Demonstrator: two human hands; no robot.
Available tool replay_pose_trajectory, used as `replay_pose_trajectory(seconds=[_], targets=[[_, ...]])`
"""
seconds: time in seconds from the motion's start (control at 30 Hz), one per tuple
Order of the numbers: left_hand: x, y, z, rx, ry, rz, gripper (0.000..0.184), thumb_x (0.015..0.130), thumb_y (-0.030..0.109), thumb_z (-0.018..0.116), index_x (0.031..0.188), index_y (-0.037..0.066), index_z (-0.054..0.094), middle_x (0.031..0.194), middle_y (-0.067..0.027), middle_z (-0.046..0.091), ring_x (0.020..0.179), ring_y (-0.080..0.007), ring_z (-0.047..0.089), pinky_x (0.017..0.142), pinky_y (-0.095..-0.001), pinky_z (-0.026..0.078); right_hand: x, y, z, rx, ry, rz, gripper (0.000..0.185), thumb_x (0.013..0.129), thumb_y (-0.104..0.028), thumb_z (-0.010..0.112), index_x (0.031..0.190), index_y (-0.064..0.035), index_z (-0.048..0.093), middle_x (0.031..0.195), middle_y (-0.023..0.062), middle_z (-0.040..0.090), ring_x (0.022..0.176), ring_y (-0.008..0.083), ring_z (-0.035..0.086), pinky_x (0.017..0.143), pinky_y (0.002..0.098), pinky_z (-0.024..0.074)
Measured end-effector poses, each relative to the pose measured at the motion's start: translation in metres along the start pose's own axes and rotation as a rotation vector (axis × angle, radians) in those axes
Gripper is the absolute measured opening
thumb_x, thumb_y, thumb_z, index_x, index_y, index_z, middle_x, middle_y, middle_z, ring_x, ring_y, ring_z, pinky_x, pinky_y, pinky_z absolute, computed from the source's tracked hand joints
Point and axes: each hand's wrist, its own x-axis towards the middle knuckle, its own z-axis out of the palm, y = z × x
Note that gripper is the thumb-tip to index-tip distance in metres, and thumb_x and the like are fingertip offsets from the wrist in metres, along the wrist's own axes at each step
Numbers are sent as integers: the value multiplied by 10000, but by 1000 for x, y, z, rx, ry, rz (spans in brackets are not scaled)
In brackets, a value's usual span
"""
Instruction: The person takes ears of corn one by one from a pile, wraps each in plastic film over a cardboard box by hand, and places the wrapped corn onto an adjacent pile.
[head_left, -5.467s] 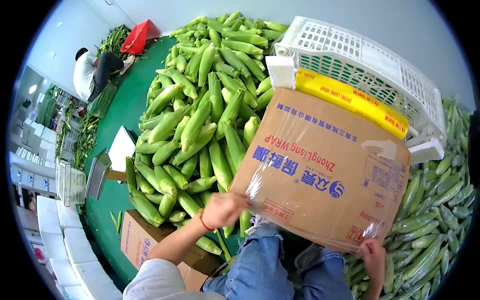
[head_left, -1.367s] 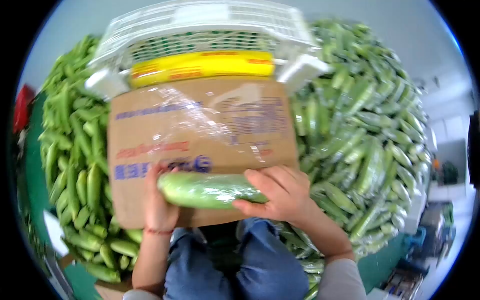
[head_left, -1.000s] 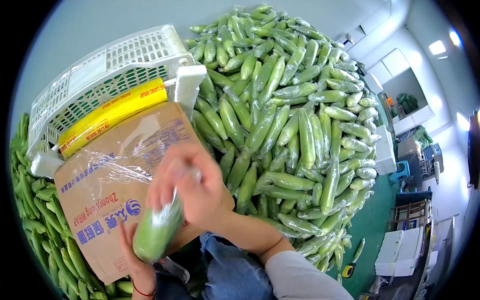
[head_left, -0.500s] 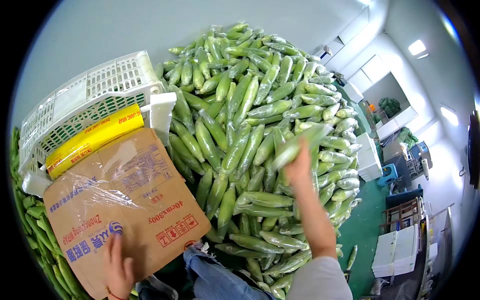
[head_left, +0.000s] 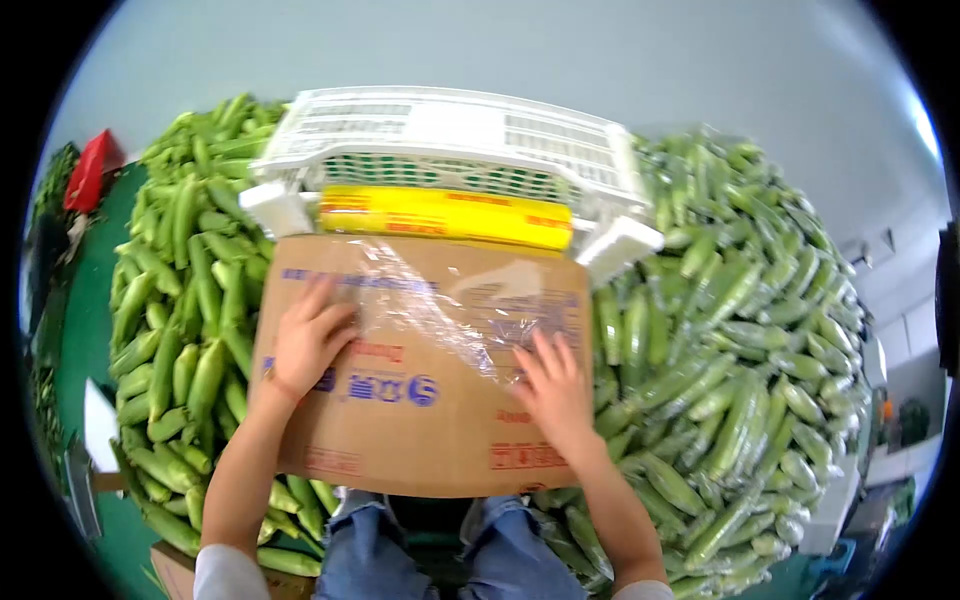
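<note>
A flat cardboard sheet (head_left: 450,420) lies in front of me, with clear plastic film (head_left: 420,305) across its upper part. My left hand (head_left: 312,335) rests on the cardboard's left side near the film's edge, fingers apart. On the right side, my right hand (head_left: 553,390) lies with fingers spread at the film's lower right end; neither hand holds an ear of corn. A yellow wrap roll (head_left: 445,215) sits along the far edge of the cardboard, between two white foam blocks.
Unwrapped green corn (head_left: 190,300) is heaped on the left, film-wrapped corn (head_left: 740,400) on the right. A white plastic crate (head_left: 455,125) stands behind the roll. A red object (head_left: 93,172) and a scale (head_left: 100,430) are at the far left.
The wrapped ear has left my right hand, which is back from the right-hand heap to the cardboard. My left hand has moved farther up the cardboard. The view has turned left.
</note>
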Motion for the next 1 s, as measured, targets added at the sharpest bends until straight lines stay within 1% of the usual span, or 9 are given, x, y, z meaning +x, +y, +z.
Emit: replay_pose_trajectory(seconds=[0.07,0.17,0.2,0.3,0.4,0.53,0.6,0.77,1.0], targets=[[14,-24,13,-213,-6,175,82,777,84,623,774,55,546,852,-124,639,813,-333,628,733,-407,517,27,1,1,29,-4,6,266,808,-222,704,1055,-129,671,1271,95,585,1178,315,501,890,429,453],[-23,-27,-5,-390,-176,-86,86,784,85,592,785,95,507,732,-114,564,664,-323,574,607,-412,495,11,11,2,383,-34,109,122,846,-121,645,951,-59,657,893,114,648,866,324,609,779,421,481],[-30,-17,-21,-291,167,95,72,835,88,543,776,85,501,711,-100,548,657,-313,570,598,-406,488,-16,20,19,635,77,332,92,892,-88,598,951,-26,633,763,71,624,763,230,616,710,362,488],[-99,-11,-64,-527,46,123,237,954,223,459,823,79,593,833,-71,633,704,-274,603,645,-354,504,-44,8,-46,988,-240,433,52,945,-43,521,947,5,542,783,62,610,673,118,586,633,248,469],[-160,20,-75,-395,60,108,94,827,0,615,891,53,570,800,-83,607,717,-267,618,614,-328,516,-94,7,-35,1017,-465,370,59,941,-52,541,935,6,531,771,75,634,648,105,591,598,239,481],[-211,-46,-72,-237,378,-617,300,795,103,709,1041,36,550,954,-155,593,791,-321,601,710,-373,521,-98,-10,-33,1107,-654,583,63,937,-61,550,929,0,535,768,87,649,583,104,586,540,224,482],[-198,-112,-82,431,246,-611,497,752,167,771,1149,51,496,1103,-171,555,959,-330,592,795,-403,511,-94,-13,-36,1127,-654,589,74,947,-71,538,939,2,531,781,101,653,556,119,596,518,224,491],[-255,-195,-57,555,-378,-839,711,644,252,850,1204,81,448,1186,-145,471,1042,-351,570,860,-425,516,-92,-18,-39,1147,-658,639,95,960,-90,527,958,5,524,797,109,650,584,136,616,541,241,511],[-180,-137,-107,-183,274,-996,583,734,99,759,1255,-12,521,1185,-187,579,1025,-347,599,901,-419,488,-89,-29,-45,1048,-635,651,125,968,-98,525,973,22,558,778,89,667,660,130,648,585,265,500]])
